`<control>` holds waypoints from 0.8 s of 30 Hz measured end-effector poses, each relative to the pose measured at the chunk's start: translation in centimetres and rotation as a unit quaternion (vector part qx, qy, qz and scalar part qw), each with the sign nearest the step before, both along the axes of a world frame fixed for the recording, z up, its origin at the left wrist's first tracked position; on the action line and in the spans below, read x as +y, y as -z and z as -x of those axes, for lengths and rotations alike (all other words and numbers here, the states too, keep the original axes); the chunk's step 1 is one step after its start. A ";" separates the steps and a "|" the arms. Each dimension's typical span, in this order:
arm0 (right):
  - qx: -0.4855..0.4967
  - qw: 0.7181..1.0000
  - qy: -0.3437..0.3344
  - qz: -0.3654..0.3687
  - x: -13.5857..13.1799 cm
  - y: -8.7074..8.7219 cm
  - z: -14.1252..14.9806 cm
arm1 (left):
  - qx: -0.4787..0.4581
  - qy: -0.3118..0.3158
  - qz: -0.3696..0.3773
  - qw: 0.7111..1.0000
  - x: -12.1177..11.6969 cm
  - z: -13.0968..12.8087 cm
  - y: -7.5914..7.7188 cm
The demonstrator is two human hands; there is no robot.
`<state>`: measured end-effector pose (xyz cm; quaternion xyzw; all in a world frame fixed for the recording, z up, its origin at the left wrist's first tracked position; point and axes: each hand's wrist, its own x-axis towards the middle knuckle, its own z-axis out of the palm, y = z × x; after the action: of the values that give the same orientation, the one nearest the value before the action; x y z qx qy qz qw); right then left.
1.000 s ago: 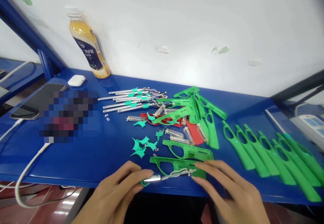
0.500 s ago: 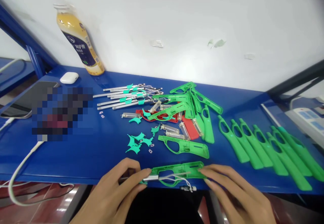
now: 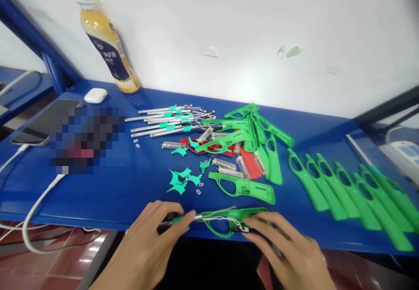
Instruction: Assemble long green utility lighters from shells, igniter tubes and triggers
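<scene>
Near the table's front edge, my left hand is closed around a metal lighter tube, thumb on its right end. White wires run from the tube to a small black igniter piece with a pale end. My right hand pinches that igniter end between thumb and fingers. Just behind and under the wires lies an open green lighter shell half, inner side up; my right fingers cover its right end. Another green shell half rests a little farther back.
Several wired metal tubes lie at the back, with teal triggers and clear fuel tanks nearer. Green lighter bodies line the right side. A bottle, an earphone case and a phone stand left.
My right hand has moved left from the shell's right end to the igniter on the wires. The tube in my left hand has shifted slightly up, and the view has turned a little.
</scene>
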<state>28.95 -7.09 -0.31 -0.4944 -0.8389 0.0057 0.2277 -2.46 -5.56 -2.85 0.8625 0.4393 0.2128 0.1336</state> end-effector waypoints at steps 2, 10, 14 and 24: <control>0.003 1.000 0.014 0.005 -0.2 0.1 0.0 | 0.005 0.002 -0.001 1.000 0.1 0.0 0.0; 0.012 1.000 0.014 0.009 -0.2 0.1 -0.1 | 0.019 0.014 -0.026 0.999 0.4 0.1 -0.1; 0.014 1.000 0.007 0.016 -0.1 0.2 -0.1 | 0.026 0.003 -0.016 1.000 0.2 -0.3 -0.3; 0.021 0.999 -0.006 0.034 -0.5 1.0 -0.7 | 0.101 0.017 -0.055 0.993 0.3 0.1 0.0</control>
<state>29.69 -7.56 -1.34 -0.4964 -0.8362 0.0466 0.2284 -2.51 -5.27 -2.85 0.8931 0.4230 0.1462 0.0446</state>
